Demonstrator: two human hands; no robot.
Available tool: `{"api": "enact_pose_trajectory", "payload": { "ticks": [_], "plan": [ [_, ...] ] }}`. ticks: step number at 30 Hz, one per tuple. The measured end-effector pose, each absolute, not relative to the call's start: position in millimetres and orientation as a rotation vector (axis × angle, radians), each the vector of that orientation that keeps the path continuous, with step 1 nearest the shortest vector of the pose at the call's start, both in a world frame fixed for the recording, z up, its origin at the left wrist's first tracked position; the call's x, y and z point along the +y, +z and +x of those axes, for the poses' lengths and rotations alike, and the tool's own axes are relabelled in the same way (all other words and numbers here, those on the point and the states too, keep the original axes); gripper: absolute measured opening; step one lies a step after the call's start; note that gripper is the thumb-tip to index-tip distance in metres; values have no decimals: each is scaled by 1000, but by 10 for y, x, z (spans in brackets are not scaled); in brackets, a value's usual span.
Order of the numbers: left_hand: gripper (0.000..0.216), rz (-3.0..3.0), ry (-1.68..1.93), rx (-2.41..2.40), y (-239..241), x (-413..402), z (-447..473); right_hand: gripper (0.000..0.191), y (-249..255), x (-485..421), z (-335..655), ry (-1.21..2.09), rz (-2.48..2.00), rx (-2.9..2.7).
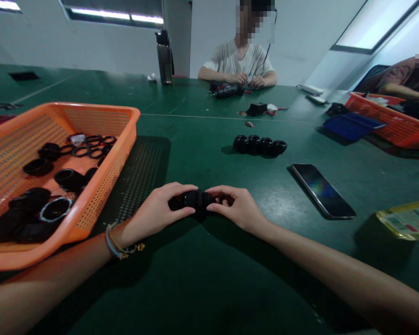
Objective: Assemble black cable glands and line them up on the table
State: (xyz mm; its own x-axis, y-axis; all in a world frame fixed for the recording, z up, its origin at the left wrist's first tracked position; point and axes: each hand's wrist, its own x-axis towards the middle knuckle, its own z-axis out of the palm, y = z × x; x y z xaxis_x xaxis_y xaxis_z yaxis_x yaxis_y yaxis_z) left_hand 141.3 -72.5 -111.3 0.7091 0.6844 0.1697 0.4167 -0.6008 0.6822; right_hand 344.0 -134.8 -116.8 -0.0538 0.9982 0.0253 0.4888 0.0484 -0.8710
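Observation:
My left hand (160, 211) and my right hand (235, 207) meet over the green table (209, 279), both closed around a small black cylindrical fitting (195, 201) held between them. The fingers of each hand wrap one end of it. A row of several black ring-shaped fittings (260, 144) lies on the table beyond my hands. An orange mesh basket (101, 186) to my left holds several black rings and caps (38, 190).
A dark phone (321, 190) lies face up to my right. A yellow-edged packet (408, 219) sits at the right edge. Across the table a person (239, 60) handles black parts; a bottle (165, 58) stands nearby. Another orange basket (387, 123) and a blue item (351, 125) are far right.

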Motion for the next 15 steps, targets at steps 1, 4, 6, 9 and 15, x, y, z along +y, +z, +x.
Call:
{"api": "enact_pose_trajectory", "payload": {
  "ticks": [1, 4, 6, 9, 15],
  "plan": [
    [38, 2293, 561, 833, -1113, -726, 1413, 27, -1166, -1349, 3439, 929, -1522, -1630],
    [39, 2300, 575, 822, -1124, -723, 1407, 27, -1164, -1350, 3438, 932, -1519, -1633],
    [39, 2300, 576, 820, -1131, -720, 1404, 27, -1166, -1351, 3441, 932, -1521, -1634],
    [38, 2297, 568, 827, -1134, -717, 1403, 28, -1169, -1357, 3453, 941, -1513, -1642],
    [39, 2302, 574, 821, -1148, -715, 1400, 31, -1175, -1361, 3470, 913, -1506, -1672]
  ]
}}
